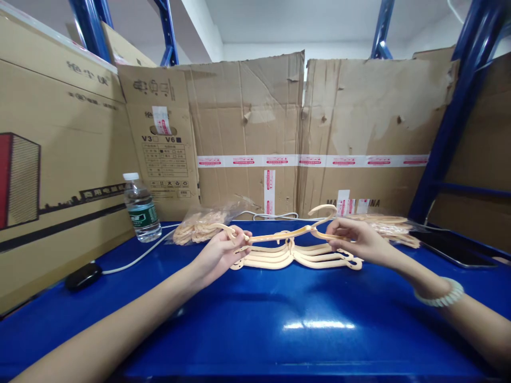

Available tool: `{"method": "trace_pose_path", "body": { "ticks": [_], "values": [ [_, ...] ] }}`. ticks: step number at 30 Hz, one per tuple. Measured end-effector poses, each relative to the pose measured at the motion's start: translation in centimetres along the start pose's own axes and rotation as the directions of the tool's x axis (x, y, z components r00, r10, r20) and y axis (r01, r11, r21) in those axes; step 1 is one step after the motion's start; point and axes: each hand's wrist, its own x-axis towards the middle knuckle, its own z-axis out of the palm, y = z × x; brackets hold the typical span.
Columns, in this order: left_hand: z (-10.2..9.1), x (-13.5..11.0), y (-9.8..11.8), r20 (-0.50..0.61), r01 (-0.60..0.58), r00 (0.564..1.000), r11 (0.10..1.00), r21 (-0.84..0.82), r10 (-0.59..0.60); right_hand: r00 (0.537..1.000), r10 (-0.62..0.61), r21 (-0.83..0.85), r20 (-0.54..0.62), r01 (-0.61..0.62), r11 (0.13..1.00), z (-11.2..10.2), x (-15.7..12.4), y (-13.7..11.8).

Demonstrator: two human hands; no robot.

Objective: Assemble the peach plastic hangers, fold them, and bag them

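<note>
Between my two hands a cream plastic clothes hanger (281, 234) is held up above the blue table, its hook pointing upward. The fingers of my left hand (223, 250) pinch one end; a curved cream piece sticks out beyond them to the left. My right hand (355, 239) is closed on the other arm of the hanger, close to the hook. Just behind and below lies a stack of several similar hangers (271, 260) on the table, with their arms spread to both sides.
Bagged cream hangers (199, 226) lie at the back left, and more bagged ones (389, 229) at the back right beside a dark phone-like slab (455, 250). A water bottle (141, 210), a black mouse-like object (83, 275) and a white cable (139, 259) are left. Cardboard (247, 127) walls the back.
</note>
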Motion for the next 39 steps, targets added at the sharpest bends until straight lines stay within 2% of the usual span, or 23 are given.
{"method": "trace_pose_path", "body": {
  "ticks": [6,13,18,22,26,32,39],
  "values": [
    [0.4,-0.4,0.2,0.07,0.063,0.996,0.998,0.012,-0.064,1.0,0.008,0.001,0.011,-0.008,1.0,0.2,0.0,-0.1],
    [0.2,-0.4,0.1,0.061,0.056,0.996,0.997,0.051,-0.059,0.999,-0.04,-0.071,-0.02,0.039,0.997,0.3,-0.1,-0.1],
    [0.1,-0.3,-0.4,0.003,0.044,0.999,0.992,0.118,-0.044,0.994,-0.099,-0.131,-0.045,0.093,0.987,0.8,-0.3,-0.4],
    [0.0,-0.2,-0.8,-0.069,0.044,0.997,0.994,0.104,-0.037,0.99,-0.133,-0.143,-0.045,0.125,0.982,1.3,-0.3,-0.6],
    [-0.2,-0.1,-1.1,-0.095,0.003,0.995,0.997,0.082,0.005,0.99,-0.141,-0.157,-0.029,0.135,0.978,1.5,-0.4,-1.1],
    [-0.2,0.0,-1.6,-0.186,-0.068,0.979,0.993,0.094,0.085,0.997,-0.079,-0.165,-0.008,0.076,0.983,1.7,-0.5,-1.9],
    [-0.1,0.4,-2.0,-0.255,-0.106,0.959,0.991,0.075,0.122,0.997,0.072,0.037,-0.005,-0.072,0.997,1.6,-0.5,-1.0]
  ]
}}
